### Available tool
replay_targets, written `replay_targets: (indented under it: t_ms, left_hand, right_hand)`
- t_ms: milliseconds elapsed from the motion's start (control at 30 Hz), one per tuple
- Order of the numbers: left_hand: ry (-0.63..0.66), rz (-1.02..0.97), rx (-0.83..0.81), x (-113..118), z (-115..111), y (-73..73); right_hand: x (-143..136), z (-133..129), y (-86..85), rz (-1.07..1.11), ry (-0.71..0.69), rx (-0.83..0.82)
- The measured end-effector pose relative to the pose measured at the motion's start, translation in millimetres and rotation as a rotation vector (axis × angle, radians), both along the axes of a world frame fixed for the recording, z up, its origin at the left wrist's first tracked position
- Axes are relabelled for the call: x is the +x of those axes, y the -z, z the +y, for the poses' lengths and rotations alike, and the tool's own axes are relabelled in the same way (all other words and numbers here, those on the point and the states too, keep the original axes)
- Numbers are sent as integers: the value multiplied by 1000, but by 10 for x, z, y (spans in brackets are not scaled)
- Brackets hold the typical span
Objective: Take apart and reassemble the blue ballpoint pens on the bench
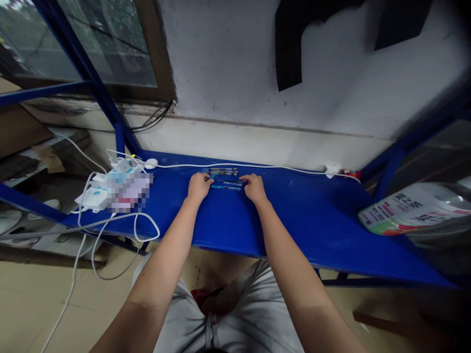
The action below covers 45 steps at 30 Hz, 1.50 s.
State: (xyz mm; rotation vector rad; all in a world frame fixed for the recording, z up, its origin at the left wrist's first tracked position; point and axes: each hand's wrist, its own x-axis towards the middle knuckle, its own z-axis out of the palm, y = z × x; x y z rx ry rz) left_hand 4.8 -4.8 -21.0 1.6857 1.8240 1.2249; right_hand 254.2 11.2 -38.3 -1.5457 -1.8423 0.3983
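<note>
Several pens lie roughly parallel on a blue shelf [224,220], between my two hands. The back group of dark, clear-barrelled pens [223,171] lies nearest the wall. In front of it are a short clear pen piece [232,183] and a blue-ended pen [226,187]. My left hand [199,187] is at the left ends, thumb and fingers pinched at a small blue piece [212,176], which looks like part of a pen. My right hand [254,187] is at the right ends with its fingers curled in; anything between its fingertips is too small to make out.
A white cable [228,165] runs along the back edge. On the left are white power strips and plugs [95,191] with looping cords. A large labelled bottle [415,208] lies at the right end, and a crumpled white tissue [333,170] sits at the back right.
</note>
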Motion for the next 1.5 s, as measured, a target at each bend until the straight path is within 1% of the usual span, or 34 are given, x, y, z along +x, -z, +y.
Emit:
replay_targets:
  t_ms: [100, 200, 300, 467, 533, 667, 700, 800, 867, 1033, 1167, 1367, 1500]
  left_hand:
    - [-21, 16, 14, 1, 19, 32]
    - [-28, -47, 35, -1, 22, 40]
    - [-26, -78, 42, 0, 5, 23]
    - [-8, -36, -1, -5, -18, -23]
    - [-58, -48, 11, -51, -8, -34]
    - [-209, -56, 36, -197, 32, -34]
    - [-218, -45, 28, -221, 39, -30]
    - [-188, 23, 1, -215, 36, -12]
    - [-168, 79, 5, -156, 14, 1]
    - [-159, 219, 12, -23, -47, 11]
    - [-163, 198, -21, -23, -51, 0]
    - [-139, 126, -2, -39, -47, -8]
    - [-137, 136, -76, -35, -44, -56]
  right_hand:
    - [25, 24, 14, 80, 16, 2]
    - [35, 43, 29, 154, 30, 3]
    - [38, 56, 32, 216, 37, -9]
    - [28, 37, -10, 317, 50, -31]
    - [21, 0, -41, 355, 61, -33]
    - [24, -78, -96, 406, 67, -64]
    - [29, -88, -106, 420, 64, -69]
    - [46, -84, -122, 448, 66, -73]
    - [52, -66, -127, 450, 69, -79]
    - [55, -41, -121, 426, 20, -54]
    - [56, -40, -108, 426, 25, -65]
    - [48, -42, -106, 417, 26, -49]
    - [38, -59, -126, 420, 32, -53]
